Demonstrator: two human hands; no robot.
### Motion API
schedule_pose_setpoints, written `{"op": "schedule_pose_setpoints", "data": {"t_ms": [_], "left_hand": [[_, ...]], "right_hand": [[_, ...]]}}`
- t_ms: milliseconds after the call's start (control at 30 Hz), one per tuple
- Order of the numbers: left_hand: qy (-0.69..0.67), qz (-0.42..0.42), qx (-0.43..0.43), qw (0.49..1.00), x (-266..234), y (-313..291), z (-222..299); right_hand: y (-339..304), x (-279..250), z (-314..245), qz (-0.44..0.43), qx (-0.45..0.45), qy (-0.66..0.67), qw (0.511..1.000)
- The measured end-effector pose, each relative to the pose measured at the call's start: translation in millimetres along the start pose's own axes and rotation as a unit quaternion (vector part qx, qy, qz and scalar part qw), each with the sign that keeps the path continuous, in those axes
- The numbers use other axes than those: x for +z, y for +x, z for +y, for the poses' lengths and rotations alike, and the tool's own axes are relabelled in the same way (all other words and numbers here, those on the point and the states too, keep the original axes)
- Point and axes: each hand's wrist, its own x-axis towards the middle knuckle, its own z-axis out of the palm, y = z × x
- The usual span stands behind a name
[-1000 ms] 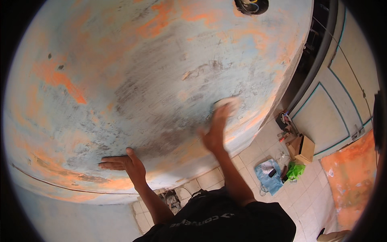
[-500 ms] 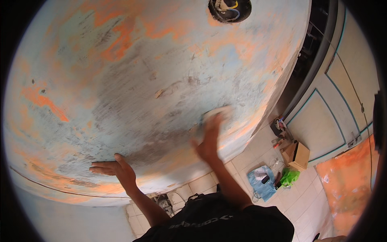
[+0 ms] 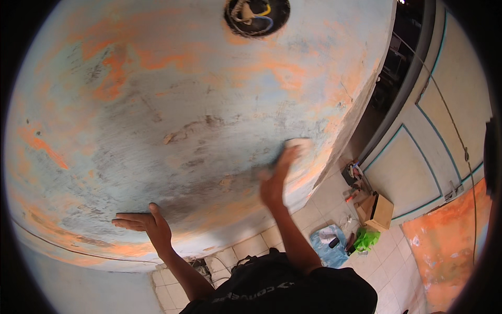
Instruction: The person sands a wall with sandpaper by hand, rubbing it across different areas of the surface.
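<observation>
A worn wall (image 3: 219,94) with patchy pale blue, grey and orange paint fills most of the view. My left hand (image 3: 149,226) rests against its lower left part, fingers stretched out and holding nothing. Farther right, my right hand (image 3: 277,178) presses a pale, flat pad (image 3: 299,142) to the wall. Motion smears that hand, and its fingers cover much of the pad, so whether it is sandpaper or a block I cannot tell. Dark smudged streaks run across the surface between my hands.
A round hole (image 3: 256,15) with loose wires opens in the wall at the top. On the tiled floor to the right lie a blue plastic bag (image 3: 329,251), a green bag (image 3: 367,239) and a cardboard box (image 3: 380,212). Beyond them stands a pale door (image 3: 408,167) with blue-green trim.
My right hand has slid to the right along the wall with the pad. The view has shifted, so the hole sits farther left. My left hand stays at about the same place.
</observation>
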Motion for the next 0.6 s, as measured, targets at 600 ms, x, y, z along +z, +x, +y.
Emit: {"op": "schedule_pose_setpoints", "data": {"t_ms": [600], "left_hand": [[0.009,0.017,0.028,0.999,10,1,-11]], "right_hand": [[-28,30,-63,-0.197,-0.298,-0.061,0.932]]}}
